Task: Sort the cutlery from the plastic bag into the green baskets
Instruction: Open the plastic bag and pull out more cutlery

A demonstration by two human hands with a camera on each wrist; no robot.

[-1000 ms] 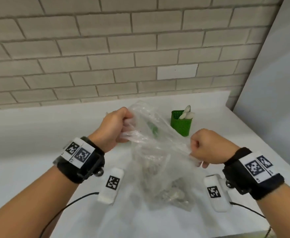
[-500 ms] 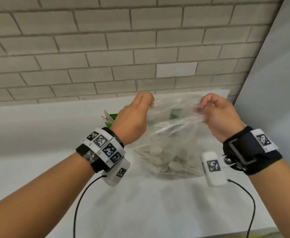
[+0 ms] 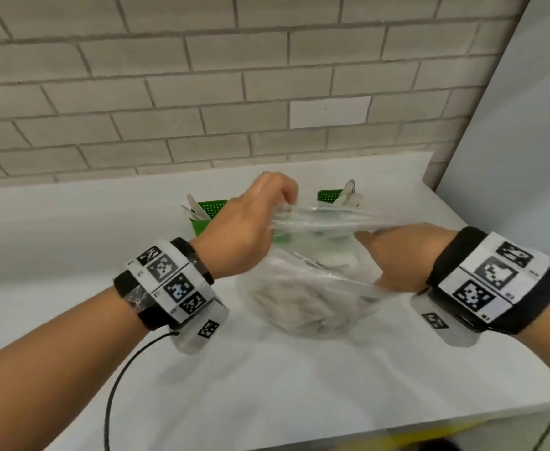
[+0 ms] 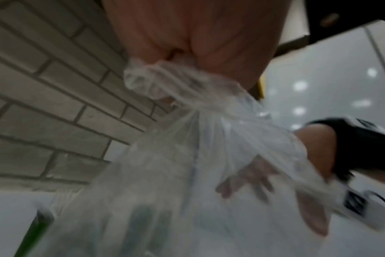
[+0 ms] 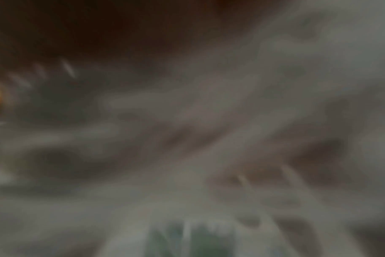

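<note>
Clear plastic bag (image 3: pixel 306 297) of cutlery on white counter (image 3: pixel 267 385), held at mouth, right hand inside.

Left of bag: left green basket (image 3: pixel 210 211) holding white utensils, behind left hand (image 3: pixel 244 236). Left hand pinching bag's upper edge, fingers curled round gathered film. Behind bag: right green basket (image 3: pixel 329 195) with white spoons. Right of bag: right hand (image 3: pixel 394 255) reaching into bag mouth, fingers (image 4: pixel 242 179) spread inside film, gripping nothing discernible. Right wrist view blurred.
</note>
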